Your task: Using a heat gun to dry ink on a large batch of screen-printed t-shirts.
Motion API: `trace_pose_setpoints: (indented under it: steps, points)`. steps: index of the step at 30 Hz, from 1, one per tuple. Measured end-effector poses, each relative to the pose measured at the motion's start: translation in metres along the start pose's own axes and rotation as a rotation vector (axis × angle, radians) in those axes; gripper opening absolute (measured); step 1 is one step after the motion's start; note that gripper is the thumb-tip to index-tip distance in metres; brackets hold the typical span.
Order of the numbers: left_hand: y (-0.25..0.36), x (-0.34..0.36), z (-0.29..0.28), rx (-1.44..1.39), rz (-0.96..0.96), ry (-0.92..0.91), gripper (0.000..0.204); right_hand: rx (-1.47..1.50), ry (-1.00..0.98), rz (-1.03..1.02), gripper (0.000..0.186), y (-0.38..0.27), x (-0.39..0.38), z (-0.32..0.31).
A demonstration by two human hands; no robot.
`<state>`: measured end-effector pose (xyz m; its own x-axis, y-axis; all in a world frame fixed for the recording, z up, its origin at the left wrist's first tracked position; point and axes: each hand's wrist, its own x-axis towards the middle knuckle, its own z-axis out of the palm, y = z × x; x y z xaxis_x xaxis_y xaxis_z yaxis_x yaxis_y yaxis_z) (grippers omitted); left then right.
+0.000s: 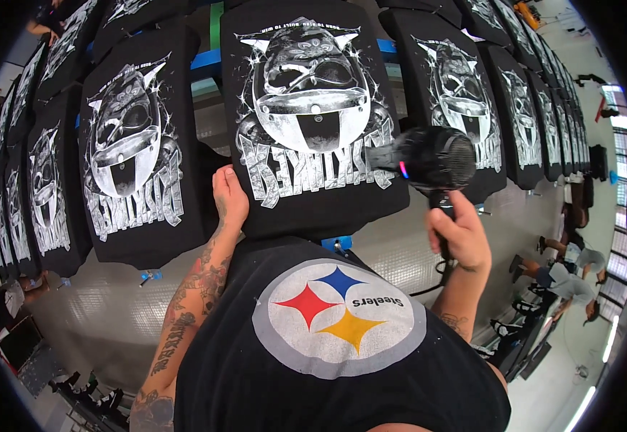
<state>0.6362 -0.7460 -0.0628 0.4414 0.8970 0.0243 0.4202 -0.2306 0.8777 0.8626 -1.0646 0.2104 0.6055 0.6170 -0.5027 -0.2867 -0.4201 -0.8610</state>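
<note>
A black T-shirt (306,219) lies stretched flat on a board right in front of me, with a large white-and-grey helmeted skull print on its upper side. My right hand (463,234) is wrapped round the handle of a black hair dryer (439,160), its nozzle pointing left over the lower right part of the print. A small pink-blue light glows on the dryer's body. Against the left edge of that shirt rests my left hand (231,196), its visible fingers stretched out; its far side is partly hidden.
More printed black shirts on boards stand in rows to the left (130,144) and right (464,101). Blue clamps (337,245) show below the boards. The dryer's cord (428,289) hangs near my right forearm. Other people (576,277) are at the far right.
</note>
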Motion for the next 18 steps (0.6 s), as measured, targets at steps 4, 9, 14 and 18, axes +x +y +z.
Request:
trace_pose_setpoints:
  steps: [4,9,14,18]
  points:
    - [0.000,0.009,0.001,0.057,0.018,-0.047,0.034,-0.039,0.106,0.020,0.053,-0.004,-0.020,-0.017]
    - [0.003,0.021,0.001,0.094,0.056,-0.036,0.032,0.076,-0.180,0.034,0.055,0.013,-0.015,0.002]
    - [0.005,0.022,0.001,0.146,0.100,-0.024,0.029,-0.006,-0.417,0.018,0.058,0.007,0.027,0.036]
    - [0.010,0.022,-0.002,0.152,0.164,-0.023,0.028,0.053,-0.400,-0.016,0.055,-0.011,0.061,0.053]
